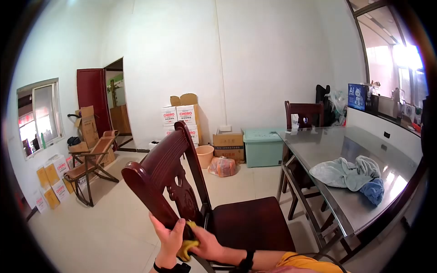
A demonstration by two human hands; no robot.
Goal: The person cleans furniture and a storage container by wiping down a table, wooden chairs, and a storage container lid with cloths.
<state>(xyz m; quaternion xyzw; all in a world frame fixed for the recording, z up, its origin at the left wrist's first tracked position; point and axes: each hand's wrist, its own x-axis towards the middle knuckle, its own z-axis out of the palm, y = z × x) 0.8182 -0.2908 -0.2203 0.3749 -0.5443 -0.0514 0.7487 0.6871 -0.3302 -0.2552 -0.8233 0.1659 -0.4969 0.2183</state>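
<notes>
A dark red wooden chair (248,223) with a carved backrest stands in front of me, its seat toward the right. My left hand (168,236) is wrapped round the lower part of the backrest's near post. Just to its right, my right hand (207,243) grips a yellow cloth (187,248) and presses it against the same post. Part of the cloth hangs below the fingers. The lower chair legs are mostly hidden by my arms.
On the right, a metal table (314,145) bears grey and blue cloths (346,175); another chair (305,109) stands behind it. Along the wall are a green bin (263,150), cartons (227,144), a bucket (205,156) and a bag (222,167). A folding chair (93,161) stands left.
</notes>
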